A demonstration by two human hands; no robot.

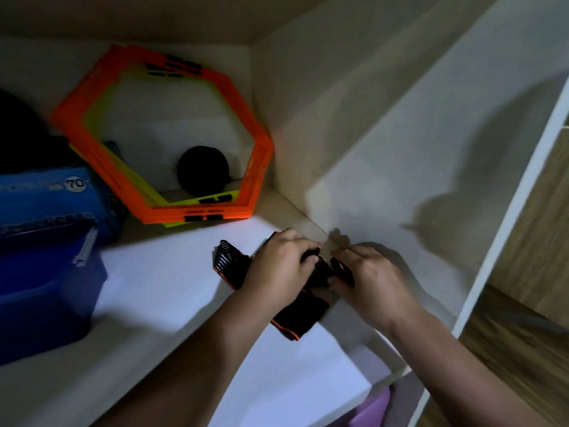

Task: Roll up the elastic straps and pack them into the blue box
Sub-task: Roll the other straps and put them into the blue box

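- Right now you are mid-roll: your left hand (278,269) and right hand (368,274) meet over a black elastic strap with orange edging (295,315), which lies on the white shelf (160,291) near its right wall.
- Your left fingers (309,252) curl down over the strap's middle, pinching it; your right fingers (341,283) press in against a small rolled end (341,269), closed on it.
- Further bunched strap or buckle ends (226,260) stick out to the left of your left hand, not yet rolled, and a loose tail runs towards you.
- As far as the view shows, nothing is packed yet. The blue box (46,288) stands open at the far left of the shelf, well apart from the strap, and its inside is too dark to read.
- Left to do, by my judgement: finish this roll, then carry it across to the box.
- Room: the bare stretch of shelf between strap and box gives you a free path leftwards.
- Edges: the side wall (385,180) sits just beside your right hand, and the shelf's front edge (286,402) is near the strap's tail, so work inward.
- Orange hexagonal rings (160,134) lean at the back, clear of your path.
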